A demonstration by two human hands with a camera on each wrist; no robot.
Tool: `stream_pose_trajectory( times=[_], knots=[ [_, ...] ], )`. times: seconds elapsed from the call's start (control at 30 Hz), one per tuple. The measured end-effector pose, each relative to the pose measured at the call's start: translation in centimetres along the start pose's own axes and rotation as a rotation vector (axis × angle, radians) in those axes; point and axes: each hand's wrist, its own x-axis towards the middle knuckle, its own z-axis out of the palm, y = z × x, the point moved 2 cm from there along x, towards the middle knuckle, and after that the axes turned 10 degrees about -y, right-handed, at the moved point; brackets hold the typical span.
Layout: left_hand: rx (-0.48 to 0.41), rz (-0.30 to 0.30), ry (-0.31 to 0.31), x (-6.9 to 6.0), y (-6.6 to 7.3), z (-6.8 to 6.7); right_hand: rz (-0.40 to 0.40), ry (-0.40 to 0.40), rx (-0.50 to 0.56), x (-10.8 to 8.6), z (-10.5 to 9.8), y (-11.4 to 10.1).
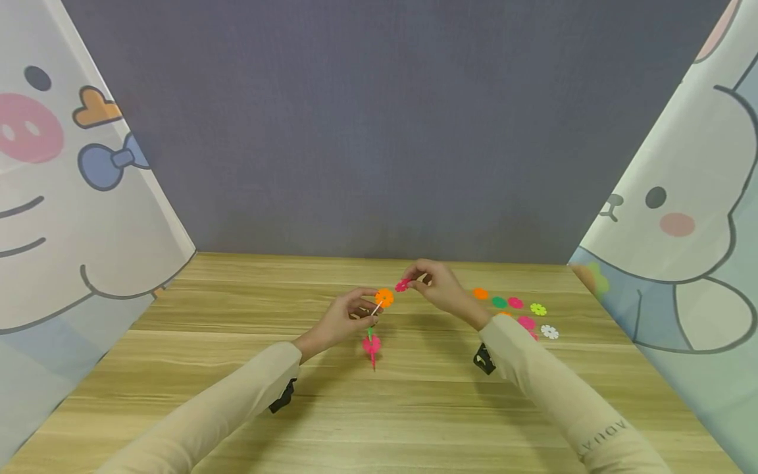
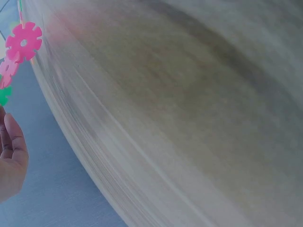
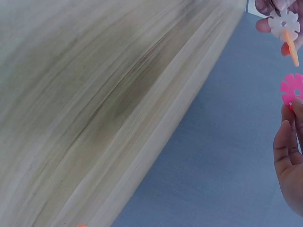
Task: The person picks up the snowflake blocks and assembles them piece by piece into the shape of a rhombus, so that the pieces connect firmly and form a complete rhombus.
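Note:
A chain of notched flower-shaped plastic discs runs through the fingers of my left hand (image 1: 349, 309), which pinches it near the white disc (image 3: 284, 24). An orange disc (image 1: 384, 298) is slotted at the chain's upper end. Below the fingers hang a green disc (image 1: 370, 334), a pink disc (image 1: 371, 344) and another pink one (image 1: 374, 361) seen edge-on. My right hand (image 1: 437, 287) pinches a single pink disc (image 1: 402, 285) between thumb and fingertips. It is close to the orange disc, with a small gap between them. In the left wrist view, the left hand shows only partly.
Several loose discs lie on the wooden table (image 1: 237, 329) to the right, among them a green disc (image 1: 499, 302), a yellow disc (image 1: 538, 309) and a white disc (image 1: 549, 332). The right forearm partly covers this group. A grey panel (image 1: 379, 131) stands behind the table.

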Motion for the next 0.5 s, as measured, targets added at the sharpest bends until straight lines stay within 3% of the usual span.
stream_pose_trajectory(
  times=[0.3, 0.5],
  knots=[
    [-0.016, -0.001, -0.017, 0.1, 0.1, 0.0, -0.03, -0.005, -0.003, 0.3, 0.4, -0.6],
    [-0.005, 0.002, -0.03, -0.7, 2.6, 0.0, -0.025, -0.012, -0.002, 0.5, 0.5, -0.8]
  ],
)
